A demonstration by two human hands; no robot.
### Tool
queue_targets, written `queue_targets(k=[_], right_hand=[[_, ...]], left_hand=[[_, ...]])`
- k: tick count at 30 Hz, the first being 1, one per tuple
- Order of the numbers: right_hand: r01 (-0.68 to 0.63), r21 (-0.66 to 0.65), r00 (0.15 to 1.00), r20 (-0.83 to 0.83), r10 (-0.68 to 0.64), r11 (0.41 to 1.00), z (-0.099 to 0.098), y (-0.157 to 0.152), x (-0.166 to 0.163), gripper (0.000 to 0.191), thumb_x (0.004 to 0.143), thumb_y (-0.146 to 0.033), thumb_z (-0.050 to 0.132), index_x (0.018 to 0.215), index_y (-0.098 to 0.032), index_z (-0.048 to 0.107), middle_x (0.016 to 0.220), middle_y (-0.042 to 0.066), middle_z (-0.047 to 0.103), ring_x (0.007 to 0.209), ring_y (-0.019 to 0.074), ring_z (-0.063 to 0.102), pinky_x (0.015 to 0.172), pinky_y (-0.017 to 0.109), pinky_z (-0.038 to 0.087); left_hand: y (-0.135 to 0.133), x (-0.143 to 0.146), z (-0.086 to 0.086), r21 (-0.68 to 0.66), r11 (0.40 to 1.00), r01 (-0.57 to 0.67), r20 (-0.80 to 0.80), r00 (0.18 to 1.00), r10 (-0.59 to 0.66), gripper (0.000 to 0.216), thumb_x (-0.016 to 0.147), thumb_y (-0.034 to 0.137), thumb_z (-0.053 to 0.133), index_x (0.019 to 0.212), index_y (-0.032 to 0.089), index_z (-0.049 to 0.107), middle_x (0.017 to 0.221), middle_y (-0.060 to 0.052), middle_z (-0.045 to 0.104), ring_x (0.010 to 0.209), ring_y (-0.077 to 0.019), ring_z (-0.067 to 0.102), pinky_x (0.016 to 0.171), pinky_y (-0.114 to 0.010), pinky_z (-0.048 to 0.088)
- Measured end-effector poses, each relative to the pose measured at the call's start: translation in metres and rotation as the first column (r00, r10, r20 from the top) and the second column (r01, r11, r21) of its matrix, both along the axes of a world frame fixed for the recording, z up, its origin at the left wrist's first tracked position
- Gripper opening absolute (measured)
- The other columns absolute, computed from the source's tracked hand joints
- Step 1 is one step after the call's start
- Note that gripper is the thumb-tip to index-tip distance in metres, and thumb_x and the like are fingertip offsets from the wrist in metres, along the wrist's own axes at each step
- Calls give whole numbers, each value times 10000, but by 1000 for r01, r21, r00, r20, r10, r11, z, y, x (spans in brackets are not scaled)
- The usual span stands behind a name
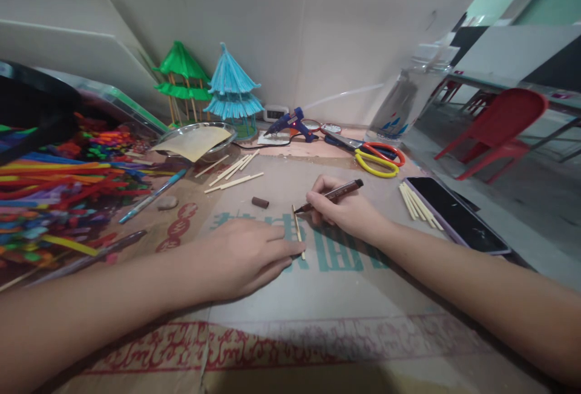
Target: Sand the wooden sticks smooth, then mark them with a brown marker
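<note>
While the left hand (240, 258) pins a thin stick (297, 226), the right hand (340, 203) aims a brown pen (341, 190)

As the left hand lies palm down, its grip is nearly flat, one finger (290, 247) pressing the near part of the thin stick onto the bench (290, 297); the stick runs forward, its far end leaning a bit left; the right hand sits right of it, its grip pinched around the pen, which slants down to the stick's far end; touching or not, I cannot tell; off to the left are a cap (260, 203), then loose sticks (240, 181).
</note>
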State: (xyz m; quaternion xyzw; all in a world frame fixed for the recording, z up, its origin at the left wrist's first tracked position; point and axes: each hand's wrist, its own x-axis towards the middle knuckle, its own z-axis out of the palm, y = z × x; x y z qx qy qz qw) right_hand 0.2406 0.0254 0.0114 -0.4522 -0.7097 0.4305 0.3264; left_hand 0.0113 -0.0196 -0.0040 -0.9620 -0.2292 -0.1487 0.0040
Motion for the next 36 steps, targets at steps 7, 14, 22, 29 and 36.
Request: queue_targets(k=[7,14,22,29,36], right_hand=[[-29,-49,999,18,30,998,-2,-1,3,209,896,-317,574,738,-203,498,535,-33,623,426,72,463,424,189,335],[-89,-82,996,20,91,993,-1,-2,4,214,889,-321,579,732,-207,488,521,-38,615,425,75,476,421,185,337],[-44,-63,998,30,46,997,-3,0,2,199,895,-320,580,755,-205,500,550,-31,626,428,75,455,426,194,321],[-132,-137,991,10,134,982,-2,-3,5,231,845,-333,631,734,-208,471,516,-41,606,469,93,519,469,191,375],[-102,-97,994,-37,99,990,0,-3,3,195,859,-359,620,792,-197,537,549,-40,596,463,84,465,460,202,336]], left_hand=[[1,1,0,-22,1000,-2,2,1000,2,288,1020,277,426,1210,240,640,867,-18,694,723,-183,647,636,-299,455],[0,1,2,-39,999,1,6,1000,0,270,1015,264,436,1191,234,639,885,-18,702,744,-177,659,654,-297,469],[-1,1,2,-76,997,-16,-7,1000,16,257,1012,270,430,1192,255,613,895,-15,702,762,-191,671,660,-311,471],[-3,2,4,-92,995,-39,-35,999,36,253,1007,267,430,1192,262,603,910,-16,704,789,-199,674,675,-313,466],[-1,2,3,-80,997,-20,-15,1000,19,258,1008,261,436,1197,259,611,916,-16,708,782,-190,673,679,-305,467]])
